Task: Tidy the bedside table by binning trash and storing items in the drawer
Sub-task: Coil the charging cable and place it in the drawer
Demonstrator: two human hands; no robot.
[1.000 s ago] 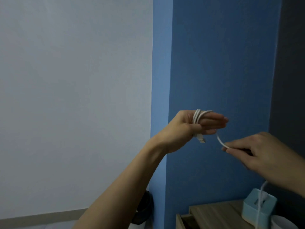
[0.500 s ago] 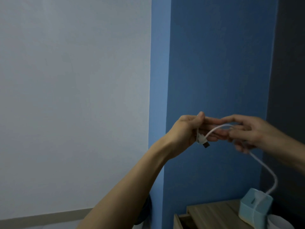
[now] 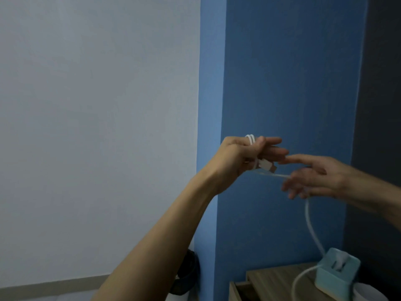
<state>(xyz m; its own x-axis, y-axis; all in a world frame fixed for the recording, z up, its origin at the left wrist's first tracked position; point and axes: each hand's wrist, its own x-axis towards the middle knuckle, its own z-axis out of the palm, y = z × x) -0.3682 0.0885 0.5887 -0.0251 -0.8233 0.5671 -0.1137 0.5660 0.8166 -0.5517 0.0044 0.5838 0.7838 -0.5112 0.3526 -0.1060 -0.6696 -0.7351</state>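
Note:
A white charging cable [image 3: 309, 218] is looped a few times around the fingers of my left hand [image 3: 245, 157], raised in front of the blue wall. Its white plug end sticks out under the palm. A strand of the cable runs right to my right hand [image 3: 314, 177], which holds it loosely in its fingers, blurred by motion. From there the cable hangs down in a curve toward the wooden bedside table [image 3: 280, 279] at the lower right. The table's drawer [image 3: 238, 290] stands open at its left.
A pale teal box [image 3: 336, 272] stands on the table's right side, with a white round object [image 3: 366, 292] in front of it. A dark round object [image 3: 186, 272] sits low by the blue wall corner. A white wall fills the left.
My right hand brought the cable over my left fingers, then swung down and right, adding a loop. The hanging slack has shortened and the camera tipped slightly.

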